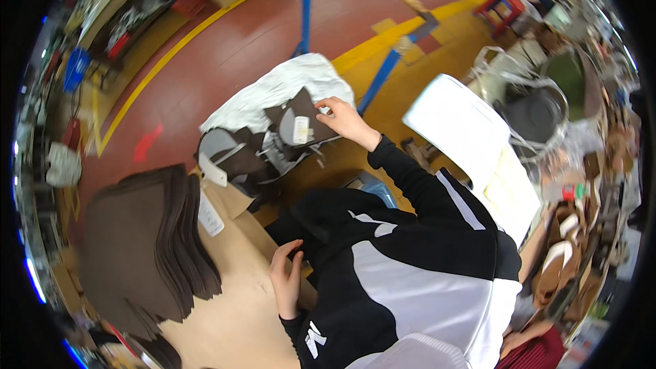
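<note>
A painted floor point(225, 58), dull red with yellow bands, spread glossy and smooth across the area from ten to one o'clock on the dial of the head view. At seven o'clock lay a smooth tan table point(232, 318), and the person's black-and-white sweatshirt point(424, 287), soft and creased, filled four to six. A thick stack of brown sheets point(126, 246), matte and wavy-edged, sat on the table at eight o'clock. A white bag point(307, 72), thin and crinkled, bulged at eleven o'clock, and flat pale papers point(458, 126) ran between two and four. Blue metal bars point(309, 10), straight and narrow, stood at twelve, while a red stool point(502, 10), boxy in shape, was near half past one.

The thing being reached for, a bundle of dark brown pieces point(283, 104) with pointed corners, lay on the white bag, also toward eleven. The right hand point(326, 113) was at its right edge, fingers bent; blur kept me from telling whether they pinched it. The left hand point(295, 260) hovered near the table's edge at seven o'clock, its thumb and curved fingers parted, nothing visible between them. A small white label point(301, 130), flat and oblong, lay on the bundle.
</note>
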Demonstrator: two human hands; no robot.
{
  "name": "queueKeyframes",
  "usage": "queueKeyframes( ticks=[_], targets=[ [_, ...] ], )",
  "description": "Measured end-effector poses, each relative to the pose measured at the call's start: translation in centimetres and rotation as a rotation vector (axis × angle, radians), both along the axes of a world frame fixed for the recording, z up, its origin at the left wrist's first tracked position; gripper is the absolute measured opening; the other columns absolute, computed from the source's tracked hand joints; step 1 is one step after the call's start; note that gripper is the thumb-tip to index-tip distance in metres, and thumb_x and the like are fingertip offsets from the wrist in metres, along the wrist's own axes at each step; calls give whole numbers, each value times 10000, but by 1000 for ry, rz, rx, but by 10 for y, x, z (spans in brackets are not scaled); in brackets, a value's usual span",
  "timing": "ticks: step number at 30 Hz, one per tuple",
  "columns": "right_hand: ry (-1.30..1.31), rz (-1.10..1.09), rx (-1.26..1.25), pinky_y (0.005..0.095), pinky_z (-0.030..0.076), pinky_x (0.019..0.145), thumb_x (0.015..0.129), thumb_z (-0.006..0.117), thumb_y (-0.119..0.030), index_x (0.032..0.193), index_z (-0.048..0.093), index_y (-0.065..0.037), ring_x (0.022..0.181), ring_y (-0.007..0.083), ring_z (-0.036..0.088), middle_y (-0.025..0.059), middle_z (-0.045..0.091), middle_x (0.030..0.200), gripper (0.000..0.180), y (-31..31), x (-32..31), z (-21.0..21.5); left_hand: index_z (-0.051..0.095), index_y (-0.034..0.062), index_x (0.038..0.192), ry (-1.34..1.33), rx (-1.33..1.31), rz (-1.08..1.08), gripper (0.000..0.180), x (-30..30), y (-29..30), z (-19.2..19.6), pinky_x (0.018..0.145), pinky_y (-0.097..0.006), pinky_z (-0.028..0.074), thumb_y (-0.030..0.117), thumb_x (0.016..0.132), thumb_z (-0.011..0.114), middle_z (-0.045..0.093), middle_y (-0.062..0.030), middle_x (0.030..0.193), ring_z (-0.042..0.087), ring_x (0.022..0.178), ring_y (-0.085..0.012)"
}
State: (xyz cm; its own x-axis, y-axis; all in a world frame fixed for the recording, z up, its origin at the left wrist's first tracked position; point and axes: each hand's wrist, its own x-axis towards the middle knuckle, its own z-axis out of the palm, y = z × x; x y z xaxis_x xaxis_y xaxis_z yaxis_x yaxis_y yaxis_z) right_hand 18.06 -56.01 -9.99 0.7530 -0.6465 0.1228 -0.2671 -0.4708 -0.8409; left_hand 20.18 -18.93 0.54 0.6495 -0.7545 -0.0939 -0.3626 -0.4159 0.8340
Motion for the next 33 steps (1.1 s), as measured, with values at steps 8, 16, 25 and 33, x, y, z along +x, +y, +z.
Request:
queueKeyframes(
  ticks=[8, 16, 25, 33],
  targets=[
    [472, 124, -102, 396, 522, 861, 849, 683, -344, 1203, 665, -80, 1034, 307, 663, 158, 700, 1116, 442, -56, -168, 127, 671, 51, 1109, -271, -7, -94, 232, -12, 13, -29, 879, -378, 488, 60, 878, 657, 700, -109, 1042, 649, 970, -294],
    [1003, -718, 49, 340, 532, 655, 682, 826, -252, 1019, 720, -22, 755, 216, 691, 127, 717, 876, 421, -76, -429, 134, 634, -27, 1148, 89, -162, 40, 222, -9, 29, -18, 942, -301, 481, -37, 929, 602, 686, -118, 1091, 644, 1039, -201],
    [-139, -1149, 193, 300, 521, 710, 666, 833, 54, 1276, 523, -31, 816, 161, 615, 49, 620, 907, 690, 4, -539, 18, 635, -25, 1164, 123, -188, 35, 215, -8, 26, -19, 952, -314, 475, 23, 961, 585, 693, -125, 1092, 643, 1057, -221],
    [-329, -1276, 38, 246, 423, 576, 771, 809, -53, 800, 646, -7, 589, 81, 524, 5, 632, 697, 173, 12, -521, 14, 633, -21, 1179, 208, -225, 86, 229, -8, 31, -18, 932, -307, 485, 28, 960, 590, 696, -131, 1100, 642, 1057, -210]
  ],
)
